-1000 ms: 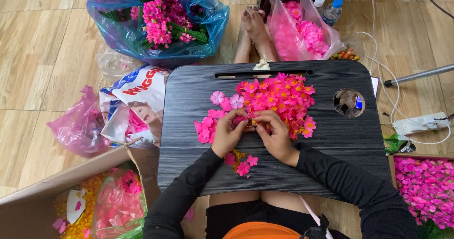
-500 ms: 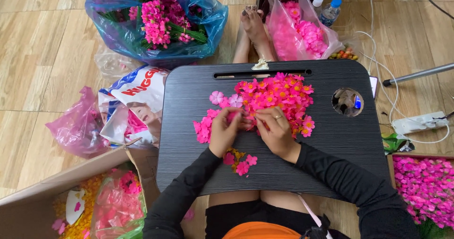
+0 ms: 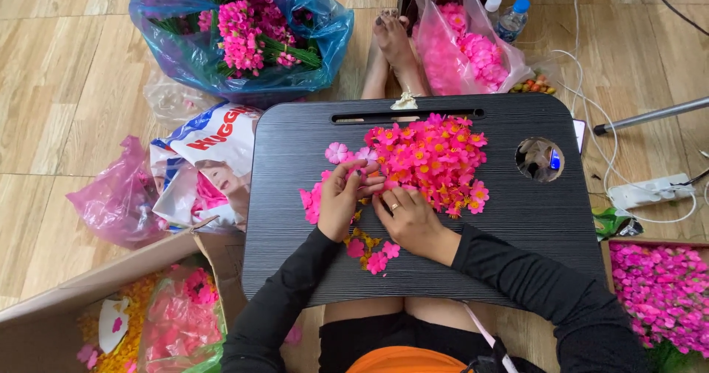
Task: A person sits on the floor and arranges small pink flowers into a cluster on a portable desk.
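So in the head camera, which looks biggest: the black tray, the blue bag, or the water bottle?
1. Black tray, though it is nearest the camera.
2. Blue bag.
3. Water bottle, smallest by far.

A blue bag of pink flower stems (image 3: 240, 33) sits upper left; a clear bag of pink petals (image 3: 465, 52) upper centre; a white power strip (image 3: 650, 190) lies right.
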